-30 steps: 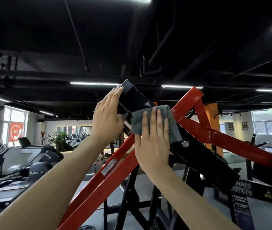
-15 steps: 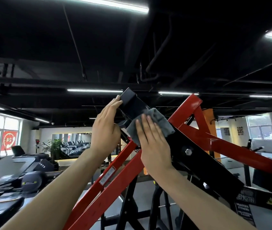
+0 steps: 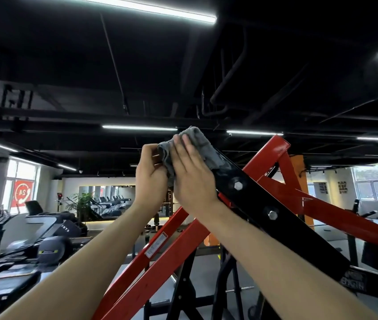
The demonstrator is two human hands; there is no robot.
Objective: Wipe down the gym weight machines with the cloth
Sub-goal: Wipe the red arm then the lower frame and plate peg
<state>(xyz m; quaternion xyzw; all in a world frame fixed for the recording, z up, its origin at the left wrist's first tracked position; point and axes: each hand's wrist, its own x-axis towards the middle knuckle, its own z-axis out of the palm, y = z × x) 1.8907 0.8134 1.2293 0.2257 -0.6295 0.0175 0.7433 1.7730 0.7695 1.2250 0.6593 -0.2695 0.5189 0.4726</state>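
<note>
A grey cloth (image 3: 203, 146) is draped over the upper end of a black steel arm (image 3: 275, 218) of the weight machine, which slopes down to the right and carries two silver bolts. My right hand (image 3: 192, 174) lies on the cloth with straight fingers and presses it against the arm's tip. My left hand (image 3: 151, 174) is beside it on the left, fingers curled round the cloth's left edge and the arm's end. Red frame beams (image 3: 160, 262) cross under both forearms.
More red beams (image 3: 322, 204) run right behind the black arm. Black uprights (image 3: 183, 285) stand below. Treadmills and an elliptical (image 3: 45, 234) fill the left side of the gym. A potted plant (image 3: 82, 204) stands by a mirror wall. A dark ceiling with light strips hangs overhead.
My right hand has slid the cloth up the black arm to its top end. My left hand went from flat against the arm's tip to curled round it and the cloth edge.
</note>
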